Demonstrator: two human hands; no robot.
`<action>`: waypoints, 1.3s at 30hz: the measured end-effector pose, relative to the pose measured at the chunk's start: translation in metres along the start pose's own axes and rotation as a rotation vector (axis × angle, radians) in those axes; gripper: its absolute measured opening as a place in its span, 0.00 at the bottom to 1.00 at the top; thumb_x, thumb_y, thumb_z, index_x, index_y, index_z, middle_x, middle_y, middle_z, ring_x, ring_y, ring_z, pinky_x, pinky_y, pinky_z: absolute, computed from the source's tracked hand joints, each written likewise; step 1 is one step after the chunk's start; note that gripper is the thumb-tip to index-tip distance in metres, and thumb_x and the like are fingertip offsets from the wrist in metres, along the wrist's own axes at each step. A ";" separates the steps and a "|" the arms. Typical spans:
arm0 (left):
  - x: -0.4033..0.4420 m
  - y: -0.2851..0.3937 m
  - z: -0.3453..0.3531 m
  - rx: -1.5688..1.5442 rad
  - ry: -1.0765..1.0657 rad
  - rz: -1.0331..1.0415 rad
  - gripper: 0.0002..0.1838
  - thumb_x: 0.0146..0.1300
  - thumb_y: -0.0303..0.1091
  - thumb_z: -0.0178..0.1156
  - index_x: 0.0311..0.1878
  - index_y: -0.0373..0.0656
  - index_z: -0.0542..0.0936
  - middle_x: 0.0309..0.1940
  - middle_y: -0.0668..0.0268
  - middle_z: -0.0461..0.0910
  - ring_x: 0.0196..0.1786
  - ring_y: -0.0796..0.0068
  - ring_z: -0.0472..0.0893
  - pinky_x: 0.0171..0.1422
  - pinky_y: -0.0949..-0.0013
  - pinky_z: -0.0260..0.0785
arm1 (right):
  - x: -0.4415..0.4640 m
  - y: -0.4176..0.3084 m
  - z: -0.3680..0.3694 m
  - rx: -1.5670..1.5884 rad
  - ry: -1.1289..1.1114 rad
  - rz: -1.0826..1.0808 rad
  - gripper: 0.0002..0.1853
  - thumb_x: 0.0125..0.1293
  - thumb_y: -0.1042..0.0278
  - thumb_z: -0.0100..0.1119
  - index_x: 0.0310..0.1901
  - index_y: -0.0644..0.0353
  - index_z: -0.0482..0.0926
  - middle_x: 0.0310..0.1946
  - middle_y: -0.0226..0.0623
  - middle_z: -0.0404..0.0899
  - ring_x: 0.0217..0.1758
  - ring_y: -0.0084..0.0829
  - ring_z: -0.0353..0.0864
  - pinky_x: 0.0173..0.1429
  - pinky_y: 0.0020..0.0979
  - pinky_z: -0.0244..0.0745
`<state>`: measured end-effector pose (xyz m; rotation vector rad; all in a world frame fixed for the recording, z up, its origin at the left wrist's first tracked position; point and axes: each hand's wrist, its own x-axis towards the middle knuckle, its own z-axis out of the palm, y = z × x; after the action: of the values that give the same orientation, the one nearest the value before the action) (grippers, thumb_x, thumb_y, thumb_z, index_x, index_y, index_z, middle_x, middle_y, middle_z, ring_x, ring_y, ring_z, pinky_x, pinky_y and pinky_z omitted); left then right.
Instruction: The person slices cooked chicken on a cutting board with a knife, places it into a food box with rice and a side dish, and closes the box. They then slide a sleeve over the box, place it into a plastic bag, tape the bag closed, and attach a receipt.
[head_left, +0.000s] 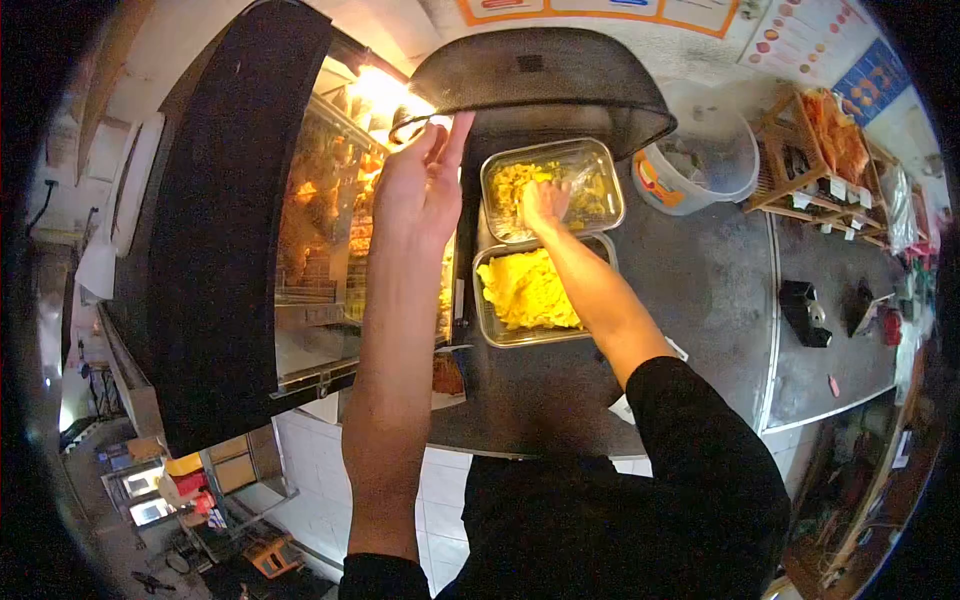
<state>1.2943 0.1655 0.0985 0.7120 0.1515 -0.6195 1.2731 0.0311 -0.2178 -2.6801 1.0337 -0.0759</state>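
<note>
My left hand is raised at the near left corner of a dark mesh food cover, its fingers closed on the rim. The cover is tilted up at the back of the counter. My right hand reaches down into the farther metal tray, among chopped yellow food pieces. Its fingers look drawn together, but their tips and anything between them are hidden. A nearer metal tray holds a heap of brighter yellow food, partly under my right forearm.
A lit glass display case with food inside stands close on the left. A clear plastic bucket is at the right back, beside a wooden rack. Black holders sit farther right on the dark counter.
</note>
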 end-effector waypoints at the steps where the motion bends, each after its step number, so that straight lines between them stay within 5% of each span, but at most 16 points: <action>1: -0.003 -0.003 0.008 0.034 0.002 0.054 0.19 0.72 0.18 0.51 0.62 0.16 0.64 0.63 0.41 0.67 0.68 0.55 0.72 0.76 0.61 0.70 | -0.004 0.004 0.001 0.067 -0.011 0.038 0.13 0.54 0.58 0.65 0.33 0.59 0.87 0.39 0.44 0.87 0.49 0.42 0.84 0.67 0.49 0.62; 3: -0.006 -0.005 0.015 0.085 -0.062 0.091 0.21 0.72 0.21 0.53 0.63 0.16 0.65 0.63 0.42 0.68 0.69 0.56 0.71 0.77 0.61 0.67 | 0.002 0.010 0.003 0.204 -0.011 0.116 0.13 0.53 0.58 0.66 0.32 0.59 0.87 0.39 0.46 0.87 0.47 0.44 0.85 0.65 0.49 0.65; 4: -0.010 -0.005 0.016 0.120 -0.094 0.099 0.22 0.72 0.22 0.54 0.63 0.16 0.65 0.63 0.43 0.69 0.69 0.56 0.71 0.78 0.60 0.66 | 0.002 0.009 0.012 0.216 0.184 0.158 0.14 0.53 0.57 0.65 0.30 0.60 0.86 0.38 0.49 0.86 0.44 0.49 0.85 0.58 0.48 0.72; 8: -0.045 0.008 0.005 0.404 -0.293 0.113 0.23 0.74 0.29 0.54 0.67 0.29 0.67 0.68 0.47 0.67 0.70 0.60 0.71 0.78 0.58 0.62 | 0.003 0.007 -0.016 0.511 0.125 0.184 0.23 0.68 0.49 0.56 0.43 0.67 0.81 0.50 0.56 0.81 0.53 0.57 0.81 0.51 0.54 0.75; 11: -0.056 0.008 -0.007 0.766 -0.390 0.226 0.29 0.73 0.31 0.55 0.73 0.31 0.63 0.75 0.49 0.61 0.75 0.59 0.65 0.80 0.60 0.56 | -0.034 0.011 -0.059 0.854 -0.092 0.223 0.19 0.70 0.52 0.56 0.36 0.65 0.77 0.38 0.54 0.83 0.41 0.55 0.83 0.45 0.49 0.76; 13: -0.063 0.002 -0.012 1.060 -0.436 0.333 0.32 0.71 0.32 0.57 0.74 0.32 0.62 0.77 0.49 0.58 0.76 0.60 0.64 0.79 0.62 0.56 | -0.058 0.025 -0.043 0.863 0.035 0.067 0.17 0.70 0.56 0.55 0.37 0.64 0.77 0.34 0.53 0.83 0.38 0.54 0.83 0.42 0.47 0.77; 14: -0.065 0.000 -0.015 1.229 -0.444 0.518 0.33 0.70 0.32 0.58 0.74 0.32 0.61 0.77 0.48 0.58 0.76 0.57 0.65 0.78 0.62 0.57 | -0.075 0.032 -0.033 0.868 0.095 -0.010 0.15 0.71 0.57 0.54 0.38 0.64 0.77 0.32 0.53 0.83 0.37 0.54 0.83 0.41 0.46 0.77; 17: -0.060 0.000 -0.021 1.728 -0.442 1.093 0.37 0.65 0.31 0.60 0.75 0.32 0.60 0.76 0.44 0.57 0.75 0.50 0.65 0.76 0.60 0.62 | -0.133 0.042 -0.017 1.152 -0.255 0.066 0.12 0.70 0.64 0.52 0.40 0.65 0.78 0.32 0.56 0.82 0.39 0.55 0.83 0.43 0.47 0.77; 19: -0.067 0.001 -0.013 1.790 -0.485 1.042 0.39 0.65 0.29 0.59 0.76 0.33 0.54 0.77 0.43 0.52 0.76 0.44 0.59 0.78 0.55 0.58 | -0.174 0.033 -0.038 0.792 -0.104 -0.143 0.10 0.69 0.67 0.55 0.39 0.66 0.78 0.29 0.52 0.82 0.34 0.47 0.85 0.38 0.42 0.76; 21: -0.075 0.007 -0.001 1.924 -0.530 0.917 0.43 0.66 0.28 0.57 0.78 0.32 0.45 0.79 0.40 0.43 0.81 0.42 0.48 0.82 0.51 0.50 | -0.200 0.026 -0.030 0.656 0.063 -0.455 0.08 0.69 0.72 0.52 0.43 0.65 0.79 0.34 0.54 0.82 0.39 0.55 0.82 0.41 0.51 0.76; 25: -0.079 -0.002 -0.031 1.758 -0.602 1.187 0.37 0.63 0.30 0.61 0.75 0.37 0.59 0.77 0.47 0.55 0.75 0.46 0.63 0.76 0.55 0.62 | -0.226 0.017 -0.022 0.297 -0.023 -0.736 0.06 0.60 0.75 0.51 0.38 0.66 0.75 0.33 0.50 0.79 0.36 0.48 0.83 0.39 0.42 0.81; 28: -0.133 -0.011 -0.069 1.601 -0.591 0.907 0.37 0.63 0.28 0.60 0.75 0.39 0.61 0.76 0.47 0.57 0.76 0.44 0.61 0.77 0.53 0.59 | -0.231 0.015 0.030 0.376 0.081 -0.914 0.10 0.59 0.75 0.53 0.41 0.69 0.76 0.34 0.48 0.79 0.36 0.45 0.84 0.39 0.39 0.81; 30: -0.168 -0.020 -0.126 1.603 -0.567 0.733 0.32 0.66 0.28 0.58 0.73 0.35 0.64 0.74 0.43 0.61 0.77 0.47 0.62 0.78 0.55 0.57 | -0.244 0.003 0.011 0.171 -0.108 -0.836 0.11 0.58 0.74 0.55 0.40 0.70 0.81 0.31 0.47 0.79 0.34 0.43 0.85 0.38 0.37 0.82; 33: -0.214 -0.039 -0.237 1.584 -0.306 0.460 0.31 0.65 0.25 0.58 0.72 0.34 0.66 0.73 0.44 0.64 0.76 0.47 0.64 0.77 0.56 0.57 | -0.246 0.000 0.034 -0.215 -0.237 -0.933 0.07 0.58 0.72 0.57 0.31 0.65 0.84 0.26 0.44 0.79 0.30 0.44 0.85 0.36 0.37 0.82; 34: -0.227 -0.043 -0.273 1.579 -0.189 0.375 0.30 0.64 0.24 0.58 0.71 0.34 0.67 0.72 0.44 0.64 0.76 0.47 0.64 0.78 0.56 0.57 | -0.252 -0.002 0.035 -0.188 -0.258 -0.874 0.07 0.56 0.71 0.57 0.28 0.64 0.84 0.28 0.50 0.80 0.27 0.50 0.83 0.33 0.46 0.81; 39: -0.257 -0.042 -0.453 1.613 0.306 0.470 0.26 0.66 0.31 0.58 0.66 0.32 0.69 0.61 0.45 0.72 0.65 0.46 0.72 0.73 0.51 0.61 | -0.214 -0.013 0.002 0.251 -0.342 -0.527 0.09 0.55 0.69 0.58 0.29 0.65 0.84 0.24 0.55 0.81 0.30 0.51 0.85 0.37 0.48 0.79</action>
<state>1.0954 0.5595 -0.1808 2.3180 -0.2935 -0.0435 1.1224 0.1831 -0.2060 -2.5358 0.1910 0.1388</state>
